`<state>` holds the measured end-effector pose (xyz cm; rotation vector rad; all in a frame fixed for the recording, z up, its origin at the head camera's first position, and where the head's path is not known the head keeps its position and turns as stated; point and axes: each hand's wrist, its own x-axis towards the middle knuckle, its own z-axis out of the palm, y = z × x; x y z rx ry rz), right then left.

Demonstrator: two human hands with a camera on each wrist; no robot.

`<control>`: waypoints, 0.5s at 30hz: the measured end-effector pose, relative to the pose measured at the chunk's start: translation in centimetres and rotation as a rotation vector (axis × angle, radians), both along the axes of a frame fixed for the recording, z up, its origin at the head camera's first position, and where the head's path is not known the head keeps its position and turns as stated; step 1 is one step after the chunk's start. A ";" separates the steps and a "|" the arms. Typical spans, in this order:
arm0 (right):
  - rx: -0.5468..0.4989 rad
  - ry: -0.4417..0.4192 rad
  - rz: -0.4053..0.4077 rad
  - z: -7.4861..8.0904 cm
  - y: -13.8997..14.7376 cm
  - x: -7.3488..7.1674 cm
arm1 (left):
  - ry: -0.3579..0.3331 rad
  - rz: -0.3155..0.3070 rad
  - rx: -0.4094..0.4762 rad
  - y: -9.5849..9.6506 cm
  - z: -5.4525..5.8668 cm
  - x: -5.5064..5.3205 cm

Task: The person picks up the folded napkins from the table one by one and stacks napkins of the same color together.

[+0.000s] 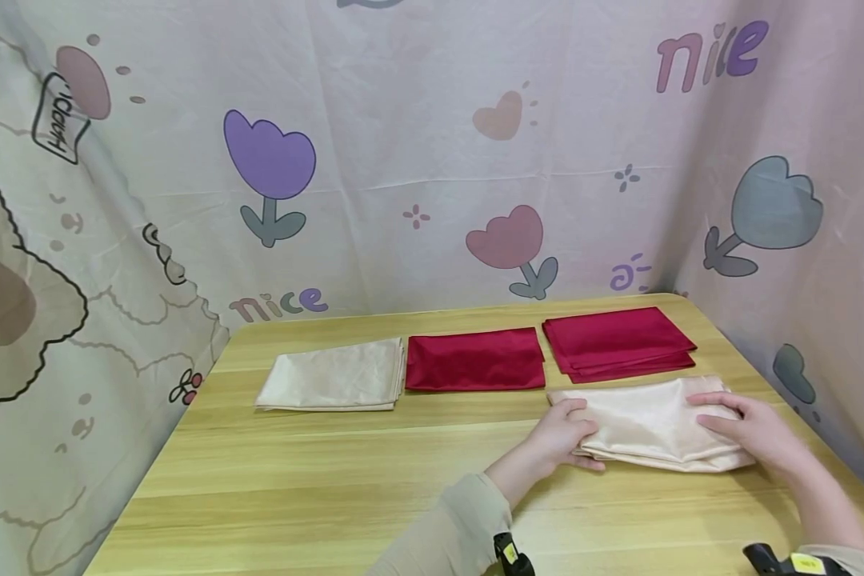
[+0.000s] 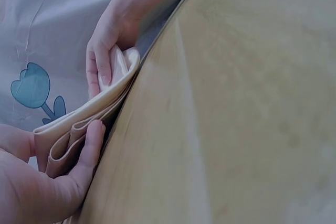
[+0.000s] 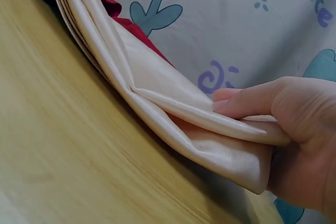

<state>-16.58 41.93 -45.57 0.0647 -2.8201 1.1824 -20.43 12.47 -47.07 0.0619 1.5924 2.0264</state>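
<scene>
A folded cream satin cloth (image 1: 655, 428) is at the right front of the table, several layers thick. My left hand (image 1: 565, 436) grips its left end, and the left wrist view shows the thumb (image 2: 90, 148) against the stacked folds. At the opposite end, my right hand (image 1: 752, 428) holds the cloth between thumb and fingers. In the right wrist view a loose fold (image 3: 210, 111) bulges beside that hand (image 3: 299, 129). Some of the right fingers are hidden behind the fabric. Whether the cloth's underside touches the table all along is hard to tell.
Behind lie a folded cream cloth (image 1: 334, 376) at the left, a folded red cloth (image 1: 475, 360) in the middle and another red cloth (image 1: 615, 342) at the right, close behind the held one. The wooden table (image 1: 295, 488) meets printed curtains (image 1: 403, 120) at its back and sides.
</scene>
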 end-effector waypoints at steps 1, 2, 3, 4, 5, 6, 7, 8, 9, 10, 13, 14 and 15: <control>0.027 0.027 -0.004 0.1 -0.2 0.0 | 0.014 0.013 -0.020 0.1 0.1 0.1; 0.054 0.061 -0.007 0.1 -0.3 -0.1 | 0.029 0.026 -0.041 0.1 0.1 0.2; 0.073 0.089 -0.007 0.2 -0.5 -0.1 | 0.047 0.037 -0.063 0.2 0.2 0.3; 0.093 0.116 -0.006 0.3 -0.6 -0.1 | 0.068 0.046 -0.086 0.2 0.3 0.4; 0.114 0.139 -0.010 0.5 -0.8 -0.1 | 0.088 0.055 -0.108 0.2 0.4 0.4; 0.130 0.156 -0.013 0.6 -0.9 -0.2 | 0.112 0.063 -0.132 0.2 0.5 0.5; 0.141 0.166 -0.016 0.7 -1.0 -0.2 | 0.139 0.070 -0.157 0.2 0.6 0.5; 0.153 0.173 -0.019 0.9 -1.2 -0.1 | 0.186 0.069 -0.200 0.2 0.7 0.6; 0.163 0.178 -0.020 1.0 -1.3 -0.1 | 0.243 0.064 -0.256 0.1 0.8 0.6; 0.178 0.185 -0.023 1.1 -1.4 -0.1 | 0.307 0.056 -0.321 0.1 1.0 0.6; 0.204 0.195 -0.034 1.2 -1.5 -0.1 | 0.492 0.031 -0.537 -0.1 1.4 0.8; 0.214 0.201 -0.041 1.2 -1.5 -0.1 | 0.553 0.021 -0.608 -0.1 1.5 0.9; 0.218 0.209 -0.044 1.2 -1.6 -0.1 | 0.592 0.010 -0.659 -0.2 1.7 1.0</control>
